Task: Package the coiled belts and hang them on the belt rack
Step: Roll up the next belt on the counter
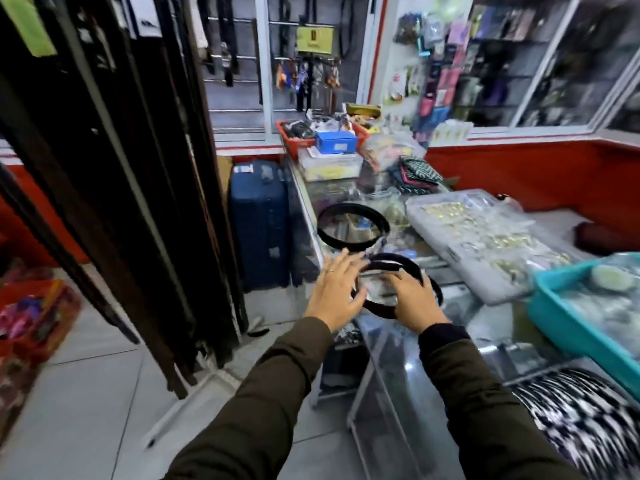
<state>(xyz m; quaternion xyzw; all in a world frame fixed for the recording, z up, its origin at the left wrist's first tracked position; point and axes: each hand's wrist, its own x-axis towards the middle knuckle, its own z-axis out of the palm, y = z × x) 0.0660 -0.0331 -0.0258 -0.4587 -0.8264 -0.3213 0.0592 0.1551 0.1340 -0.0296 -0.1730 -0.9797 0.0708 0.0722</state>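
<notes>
A black coiled belt (377, 263) lies on the glass counter (460, 299) right in front of me. My left hand (337, 289) is spread open against the coil's left side, fingers apart. My right hand (414, 301) rests on the coil's near right part, fingers curled over it; motion blur hides whether it grips. A second black coiled belt (353, 223) lies further back on the counter. The belt rack (114, 174) with several dark belts hanging fills the left side.
A blue suitcase (259, 220) stands between rack and counter. A grey tray (485, 237) of small packets and a teal basket (581, 317) sit on the counter's right. Red baskets (34, 317) are on the tiled floor at left.
</notes>
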